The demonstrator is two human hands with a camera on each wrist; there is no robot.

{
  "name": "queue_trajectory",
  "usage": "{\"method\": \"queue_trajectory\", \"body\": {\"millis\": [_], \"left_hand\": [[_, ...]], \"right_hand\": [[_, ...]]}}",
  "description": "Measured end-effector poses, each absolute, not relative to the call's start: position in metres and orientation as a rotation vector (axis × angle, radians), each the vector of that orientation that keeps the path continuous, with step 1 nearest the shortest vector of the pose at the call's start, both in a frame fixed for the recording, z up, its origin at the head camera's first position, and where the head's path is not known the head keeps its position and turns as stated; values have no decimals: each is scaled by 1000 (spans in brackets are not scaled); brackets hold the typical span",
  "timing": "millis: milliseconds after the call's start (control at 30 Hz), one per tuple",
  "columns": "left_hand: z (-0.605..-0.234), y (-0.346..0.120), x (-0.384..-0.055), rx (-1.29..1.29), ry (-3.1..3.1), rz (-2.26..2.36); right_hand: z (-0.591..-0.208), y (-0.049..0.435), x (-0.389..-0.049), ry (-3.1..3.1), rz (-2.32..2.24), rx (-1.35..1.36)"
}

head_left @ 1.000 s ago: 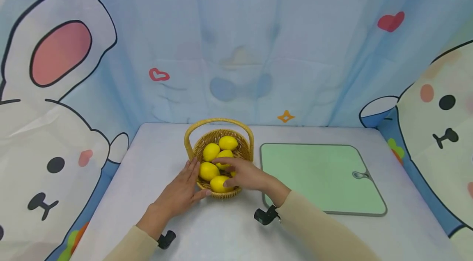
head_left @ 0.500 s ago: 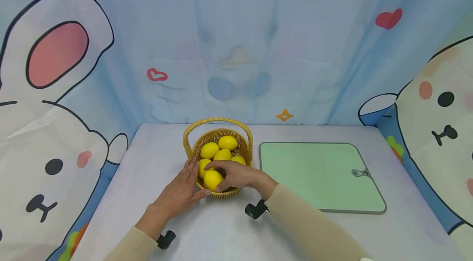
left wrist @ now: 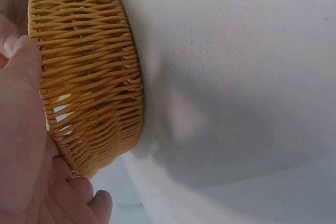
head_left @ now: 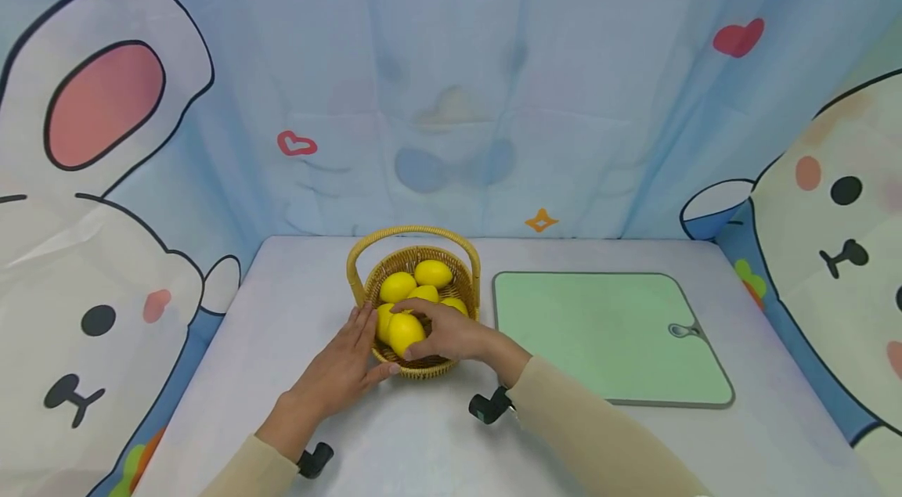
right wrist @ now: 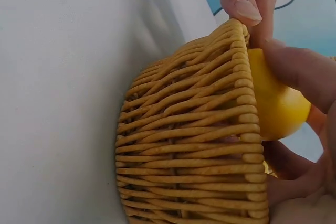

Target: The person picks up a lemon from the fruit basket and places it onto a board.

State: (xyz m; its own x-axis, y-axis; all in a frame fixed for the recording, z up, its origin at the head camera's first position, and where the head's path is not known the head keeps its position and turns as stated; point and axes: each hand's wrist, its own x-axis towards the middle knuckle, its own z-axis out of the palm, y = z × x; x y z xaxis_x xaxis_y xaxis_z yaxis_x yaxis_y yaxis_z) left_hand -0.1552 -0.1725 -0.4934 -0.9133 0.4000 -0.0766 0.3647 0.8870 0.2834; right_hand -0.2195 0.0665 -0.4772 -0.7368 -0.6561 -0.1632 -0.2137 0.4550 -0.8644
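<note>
A round woven basket [head_left: 423, 372] with a tall arched handle holds several yellow lemons [head_left: 433, 272]. My right hand [head_left: 451, 331] reaches over its near right side and grips the front lemon [head_left: 406, 335] between thumb and fingers. In the right wrist view that lemon [right wrist: 281, 100] shows just past the woven rim, with the thumb lying against it. My left hand [head_left: 340, 364] rests against the basket's left side, its fingers straight and its thumb at the front rim. The left wrist view shows this hand [left wrist: 21, 124] along the rim, beside the woven wall [left wrist: 89, 77].
A pale green cutting board [head_left: 606, 336] with a grey edge lies right of the basket on the white tabletop [head_left: 303, 270]. Behind the table hangs a blue curtain [head_left: 451, 51] printed with cartoon animals. A small black camera [head_left: 489, 405] is strapped to each wrist.
My right hand has moved slightly left over the basket and closed on the front lemon, which has shifted left and turned more upright. The left hand has stayed at the basket's side.
</note>
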Motion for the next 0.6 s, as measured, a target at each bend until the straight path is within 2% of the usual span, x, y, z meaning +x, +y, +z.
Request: {"method": "queue_trajectory", "body": {"millis": [600], "left_hand": [[-496, -168, -155, 572, 2943, 404]], "right_hand": [[-471, 101, -201, 2412, -1501, -612]]}}
